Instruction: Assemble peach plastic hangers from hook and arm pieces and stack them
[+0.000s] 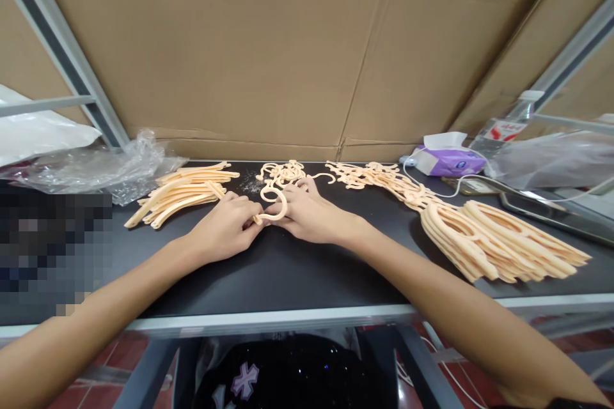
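Note:
My left hand (233, 225) is closed around a beige curved hanger arm, whose end (215, 190) sticks out behind the knuckles. My right hand (307, 212) is closed at the base of a beige hanger hook (281, 201), which curls up between the two hands. Both hands meet at the base of the hook, and the fingers hide how the parts fit there. A pile of loose hanger arms (173, 198) lies beyond my left hand. Just behind my right hand is a small heap of loose hooks (285, 171).
Stacked beige hangers (494, 243) lie on the right of the black table (283, 281), hooks pointing back. A purple tissue pack (451, 158), a bottle (511, 124), a white cable and a phone-like flat device (551, 214) are behind them. Clear plastic bags (139, 163) sit at left; cardboard walls the back.

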A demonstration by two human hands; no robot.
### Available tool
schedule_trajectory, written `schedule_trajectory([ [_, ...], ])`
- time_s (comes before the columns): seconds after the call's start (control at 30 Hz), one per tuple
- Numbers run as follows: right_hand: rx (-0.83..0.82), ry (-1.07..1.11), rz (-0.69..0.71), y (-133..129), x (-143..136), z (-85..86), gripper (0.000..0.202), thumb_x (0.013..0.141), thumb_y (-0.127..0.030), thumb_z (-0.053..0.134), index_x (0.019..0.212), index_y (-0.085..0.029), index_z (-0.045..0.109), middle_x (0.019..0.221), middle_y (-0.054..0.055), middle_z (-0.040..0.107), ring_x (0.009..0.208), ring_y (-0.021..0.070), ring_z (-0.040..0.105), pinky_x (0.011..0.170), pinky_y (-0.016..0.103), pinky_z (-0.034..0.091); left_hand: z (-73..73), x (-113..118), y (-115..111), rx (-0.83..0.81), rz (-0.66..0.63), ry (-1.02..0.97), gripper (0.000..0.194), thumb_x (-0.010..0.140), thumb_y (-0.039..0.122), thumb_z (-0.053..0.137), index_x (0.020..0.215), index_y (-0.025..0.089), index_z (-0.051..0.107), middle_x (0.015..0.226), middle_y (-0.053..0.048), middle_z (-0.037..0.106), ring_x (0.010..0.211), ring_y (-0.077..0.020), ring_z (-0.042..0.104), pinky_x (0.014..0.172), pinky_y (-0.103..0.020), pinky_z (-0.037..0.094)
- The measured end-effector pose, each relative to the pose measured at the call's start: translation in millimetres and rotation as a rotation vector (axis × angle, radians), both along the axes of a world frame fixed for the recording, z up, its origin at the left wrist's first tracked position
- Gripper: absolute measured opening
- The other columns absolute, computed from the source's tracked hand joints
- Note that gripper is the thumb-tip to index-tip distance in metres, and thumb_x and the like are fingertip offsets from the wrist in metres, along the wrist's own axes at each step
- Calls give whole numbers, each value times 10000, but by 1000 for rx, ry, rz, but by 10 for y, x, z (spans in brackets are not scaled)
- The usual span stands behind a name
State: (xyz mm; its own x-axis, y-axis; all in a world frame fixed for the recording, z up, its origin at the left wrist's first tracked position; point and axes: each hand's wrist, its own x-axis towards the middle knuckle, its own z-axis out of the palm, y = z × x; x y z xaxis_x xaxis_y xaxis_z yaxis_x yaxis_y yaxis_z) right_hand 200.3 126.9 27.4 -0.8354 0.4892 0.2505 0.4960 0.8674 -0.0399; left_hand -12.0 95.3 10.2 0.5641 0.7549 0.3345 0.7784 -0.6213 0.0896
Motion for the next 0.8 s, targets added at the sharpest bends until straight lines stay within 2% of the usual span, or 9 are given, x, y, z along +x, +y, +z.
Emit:
schedule_trajectory([
  [0.13, -2, -1, 6, 23, -22, -25, 275, 1020, -280, 459, 1086, -224, 720, 1010, 89, 657, 979, 210, 522, 976, 431, 254, -2, 9, -10, 23, 40, -59, 237, 947, 345, 478, 922, 177, 643, 700, -21, 633, 702, -202, 571, 779, -374, 393],
  [0.2, 21, -13, -2, 53, -3, -26, 264, 1016, -249, 462, 1086, -199, 712, 1026, 95, 671, 995, 212, 546, 975, 418, 268, 3, 3, -19, 40, 68, -90, 293, 928, 356, 482, 1079, 158, 637, 750, -35, 645, 744, -222, 581, 810, -390, 411],
  [0.3, 66, -15, -52, 93, 42, -3, 266, 1018, -240, 446, 1010, -146, 694, 1024, 112, 698, 959, 209, 594, 930, 374, 320, 13, -12, -35, 26, 93, -116, 435, 936, 342, 404, 1276, 120, 560, 926, -92, 670, 889, -260, 584, 879, -420, 424],
  [0.47, 51, -20, -168, 89, 96, 69, 221, 1006, -228, 457, 973, -168, 667, 1014, 83, 730, 852, 193, 645, 728, 296, 362, 1, -28, -32, -73, 141, -150, 544, 1000, 375, 269, 1461, 122, 408, 1119, -140, 646, 1039, -274, 581, 956, -431, 431],
  [0.53, 44, -21, -188, 77, 108, 93, 227, 1009, -249, 459, 974, -175, 671, 1019, 77, 734, 855, 191, 652, 714, 288, 368, -15, -30, -10, -81, 130, -145, 560, 1008, 394, 264, 1481, 122, 389, 1125, -146, 656, 1038, -274, 596, 952, -422, 445],
  [0.63, 48, -10, -194, 71, 124, 114, 232, 1008, -262, 459, 981, -180, 675, 1024, 80, 734, 875, 198, 656, 728, 291, 382, -34, -34, 33, -43, 88, -136, 540, 1011, 401, 279, 1446, 134, 455, 1122, -143, 687, 1009, -271, 626, 921, -403, 469],
  [0.8, 53, -23, -201, 77, 137, 124, 229, 1005, -268, 463, 991, -183, 675, 1031, 80, 732, 889, 197, 651, 733, 288, 386, -37, -48, 60, 35, 32, -152, 439, 1015, 408, 348, 1161, 150, 672, 948, -106, 738, 819, -234, 662, 780, -344, 489],
])
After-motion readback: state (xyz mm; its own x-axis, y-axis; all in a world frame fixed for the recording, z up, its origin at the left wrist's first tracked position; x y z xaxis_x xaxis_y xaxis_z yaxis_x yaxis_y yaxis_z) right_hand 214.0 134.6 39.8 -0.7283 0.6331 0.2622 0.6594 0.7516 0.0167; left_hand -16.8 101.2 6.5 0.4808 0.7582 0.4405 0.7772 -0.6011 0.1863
